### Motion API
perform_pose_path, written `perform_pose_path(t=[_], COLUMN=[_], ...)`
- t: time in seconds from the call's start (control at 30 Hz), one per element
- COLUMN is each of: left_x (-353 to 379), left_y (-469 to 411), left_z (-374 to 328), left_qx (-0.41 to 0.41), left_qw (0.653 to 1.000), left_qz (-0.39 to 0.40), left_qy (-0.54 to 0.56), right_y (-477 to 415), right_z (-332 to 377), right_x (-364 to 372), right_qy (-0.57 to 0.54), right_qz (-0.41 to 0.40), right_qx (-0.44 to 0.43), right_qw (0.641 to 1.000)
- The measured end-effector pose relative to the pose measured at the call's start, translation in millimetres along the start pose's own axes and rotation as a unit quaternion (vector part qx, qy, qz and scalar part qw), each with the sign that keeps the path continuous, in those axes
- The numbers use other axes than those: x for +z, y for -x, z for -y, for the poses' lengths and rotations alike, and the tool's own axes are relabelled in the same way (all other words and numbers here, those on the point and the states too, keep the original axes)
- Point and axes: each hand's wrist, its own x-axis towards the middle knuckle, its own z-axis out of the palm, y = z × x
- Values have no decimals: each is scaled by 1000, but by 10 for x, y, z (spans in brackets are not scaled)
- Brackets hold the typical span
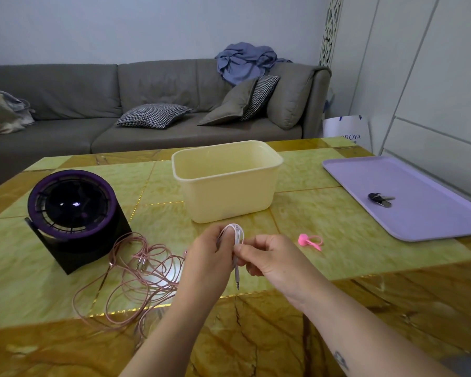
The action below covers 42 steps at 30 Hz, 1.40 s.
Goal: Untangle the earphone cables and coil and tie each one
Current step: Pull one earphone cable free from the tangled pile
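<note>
Ok, we've got the white earphone cable (235, 235) coiled in front of the tub (226, 180): left hand (210, 254) pinches the loops so they don't spring, right hand (267, 257) pinches the plug end. Pink tie (309, 240) waits right of tub, pink cable (136, 270) tangled on table (337, 240) to its left.

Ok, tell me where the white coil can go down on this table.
Bare tabletop between the cream tub, the pink tie and the lilac tray. The tray is mostly free too. Left is crowded: pink cable tangle beside the fan.
</note>
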Motion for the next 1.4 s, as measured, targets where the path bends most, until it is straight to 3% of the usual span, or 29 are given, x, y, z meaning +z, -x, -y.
perform_pose_path(t=[0.07, 0.23, 0.37, 0.47, 0.73, 0.9, 1.07, 1.2, 1.4], left_x=[-8, -35, -104, -131, -159, -137, -78, -137, -160], left_y=[-10, 27, 46, 62, 43, 56, 85, 39, -20], left_z=[16, -33, -64, -75, -39, -27, 23, 8, 23], left_qx=[-20, -58, -61, -30, 32, 65, 103, 119, 87], left_qw=[999, 993, 973, 968, 966, 951, 923, 926, 960], left_qz=[25, 85, 189, 244, 248, 219, 223, 251, 250], left_qy=[-17, 61, 118, 58, -70, -208, -297, -254, -96], right_y=[5, 20, -10, -23, -51, -56, -79, -124, -129], right_z=[0, 29, 2, -23, -4, 28, -5, -13, 8], right_x=[-8, 19, 3, -8, -59, -97, -180, -290, -301], right_qy=[1, -30, -31, -43, -45, -150, -85, -66, -239], right_qz=[5, 0, -51, -59, -19, 38, 47, 45, 26], right_qx=[-3, 0, 4, 7, 38, 121, 143, 139, 118], right_qw=[1000, 1000, 998, 997, 998, 981, 985, 987, 963])
